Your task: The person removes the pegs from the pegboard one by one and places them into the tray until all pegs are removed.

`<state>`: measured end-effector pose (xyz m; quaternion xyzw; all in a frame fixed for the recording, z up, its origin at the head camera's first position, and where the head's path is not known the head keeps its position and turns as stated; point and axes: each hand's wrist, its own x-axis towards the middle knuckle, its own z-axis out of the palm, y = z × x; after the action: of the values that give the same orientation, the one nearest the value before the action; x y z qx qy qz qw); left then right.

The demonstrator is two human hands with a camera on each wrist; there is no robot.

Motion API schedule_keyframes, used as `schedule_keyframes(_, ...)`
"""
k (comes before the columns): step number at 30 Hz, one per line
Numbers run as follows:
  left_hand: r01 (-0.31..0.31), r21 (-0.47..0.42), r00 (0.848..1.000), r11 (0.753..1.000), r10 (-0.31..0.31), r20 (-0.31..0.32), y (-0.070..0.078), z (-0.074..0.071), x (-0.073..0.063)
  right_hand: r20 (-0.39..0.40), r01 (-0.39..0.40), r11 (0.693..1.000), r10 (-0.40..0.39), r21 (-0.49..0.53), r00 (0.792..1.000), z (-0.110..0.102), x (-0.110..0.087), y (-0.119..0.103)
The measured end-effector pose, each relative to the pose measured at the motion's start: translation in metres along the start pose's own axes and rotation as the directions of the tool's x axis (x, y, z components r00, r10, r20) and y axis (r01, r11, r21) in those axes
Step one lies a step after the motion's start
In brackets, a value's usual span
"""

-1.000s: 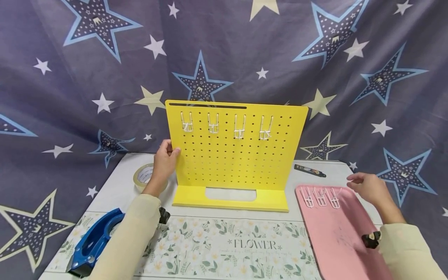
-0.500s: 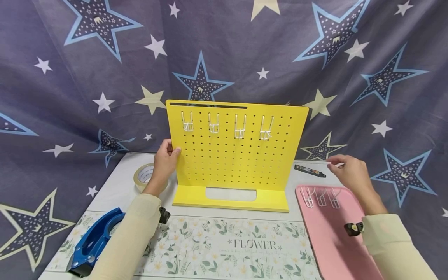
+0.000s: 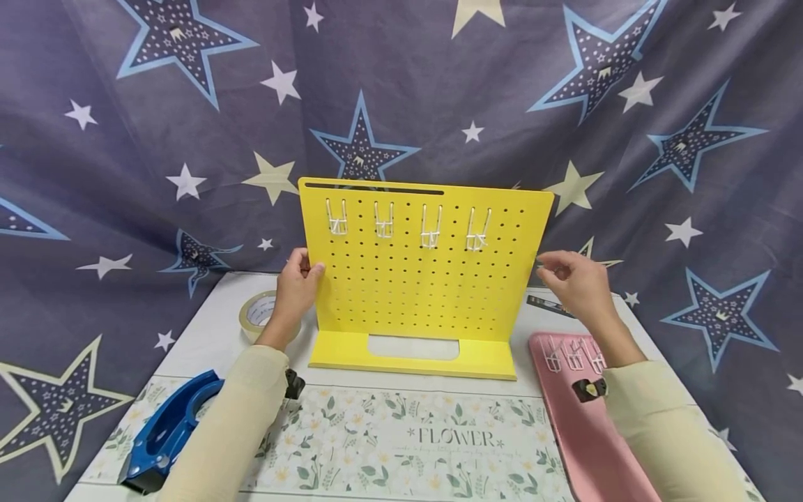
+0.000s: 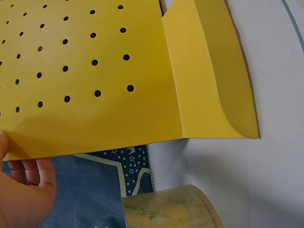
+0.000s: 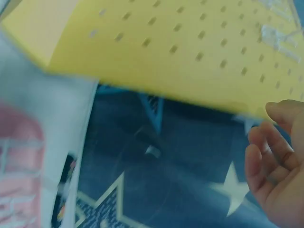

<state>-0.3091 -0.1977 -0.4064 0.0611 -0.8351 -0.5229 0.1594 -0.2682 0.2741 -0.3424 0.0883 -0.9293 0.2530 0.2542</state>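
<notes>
A yellow pegboard (image 3: 414, 286) stands upright on its bent base, with several white wire hooks (image 3: 430, 230) hung along its upper part. My left hand (image 3: 297, 289) grips the board's left edge, thumb on the front and fingers behind, as the left wrist view also shows. Close beside the right edge is my right hand (image 3: 580, 286), its thumb and bent fingers parted with nothing between them. In the right wrist view that hand's thumb (image 5: 285, 114) overlaps the edge. White wire hooks (image 3: 575, 354) lie in the pink tray (image 3: 586, 418), partly behind my right forearm.
A roll of clear tape (image 3: 254, 317) sits left of the pegboard, behind the left forearm. Nearer stands a blue tape dispenser (image 3: 166, 432). A slim black packet (image 3: 546, 305) lies right of the board. Behind everything hangs a star-patterned curtain (image 3: 401, 90).
My right hand has moved left and away from above the pink tray, to the pegboard's right edge. The left hand keeps its grip on the left edge.
</notes>
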Motion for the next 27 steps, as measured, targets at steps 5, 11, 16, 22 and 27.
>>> schedule_keyframes(5,0.006,0.011,1.0,1.0,-0.006,-0.006,-0.001,0.0,0.001,-0.054,0.099,0.993,-0.096,0.057,0.994,0.014,0.013,-0.029)
schedule_keyframes(11,-0.003,0.002,1.0,1.0,0.003,-0.002,-0.002,0.0,0.0,-0.108,0.185,0.978,-0.175,0.092,0.979,0.03,0.024,-0.052)
schedule_keyframes(16,-0.017,-0.004,1.0,1.0,0.017,-0.004,-0.001,0.0,0.0,-0.153,0.228,0.968,-0.211,0.107,0.965,0.037,0.031,-0.065)
schedule_keyframes(22,-0.012,0.002,1.0,1.0,0.012,-0.004,-0.001,0.0,0.0,-0.175,0.233,0.967,-0.213,0.1,0.961,0.042,0.037,-0.076)
schedule_keyframes(27,-0.009,0.003,1.0,1.0,0.009,-0.003,-0.002,0.0,0.0,-0.166,0.202,0.976,-0.187,0.078,0.968,0.045,0.039,-0.082)
